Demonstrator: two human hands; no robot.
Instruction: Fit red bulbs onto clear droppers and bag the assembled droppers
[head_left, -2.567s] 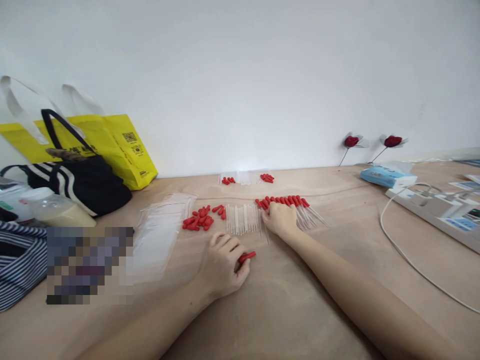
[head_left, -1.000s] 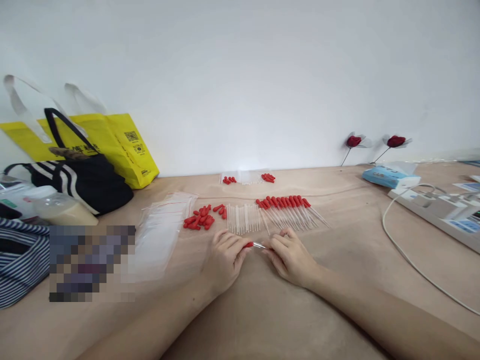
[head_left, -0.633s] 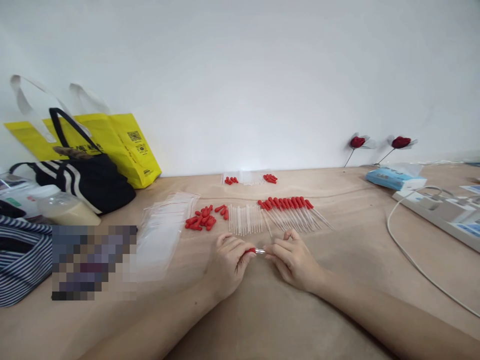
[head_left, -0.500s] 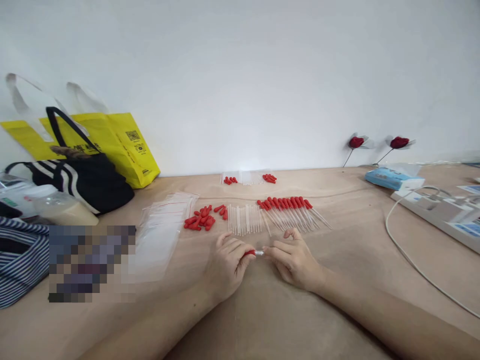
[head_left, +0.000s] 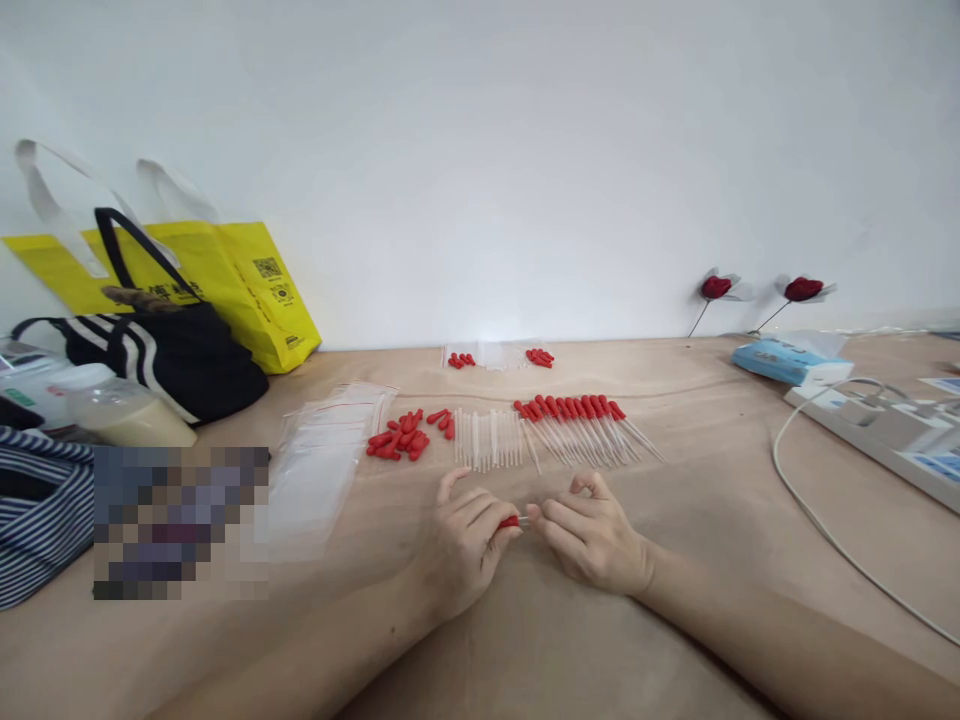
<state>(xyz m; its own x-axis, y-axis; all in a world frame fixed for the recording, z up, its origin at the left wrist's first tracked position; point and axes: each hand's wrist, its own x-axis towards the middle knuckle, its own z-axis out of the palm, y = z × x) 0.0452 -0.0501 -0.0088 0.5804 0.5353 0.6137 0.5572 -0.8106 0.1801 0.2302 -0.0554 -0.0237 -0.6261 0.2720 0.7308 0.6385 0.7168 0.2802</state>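
Note:
My left hand (head_left: 461,545) pinches a red rubber bulb (head_left: 510,521) between thumb and fingers. My right hand (head_left: 592,535) pinches a thin clear glass tube (head_left: 524,520) whose end meets the bulb; most of the tube is hidden by the fingers. Both hands rest low on the wooden table (head_left: 675,600). Just beyond them lie a pile of loose red bulbs (head_left: 399,438), a row of bare clear tubes (head_left: 489,438) and a row of tubes with red bulbs fitted (head_left: 585,420).
A stack of clear zip bags (head_left: 319,460) lies to the left. A black striped bag (head_left: 165,355) and a yellow bag (head_left: 240,280) stand at the back left. A power strip with a white cable (head_left: 847,500) and a blue tissue pack (head_left: 784,358) are right.
My right hand left the row of tubes and came back to my left hand with a tube. The two hands have closed together and the gap between bulb and tube has shrunk.

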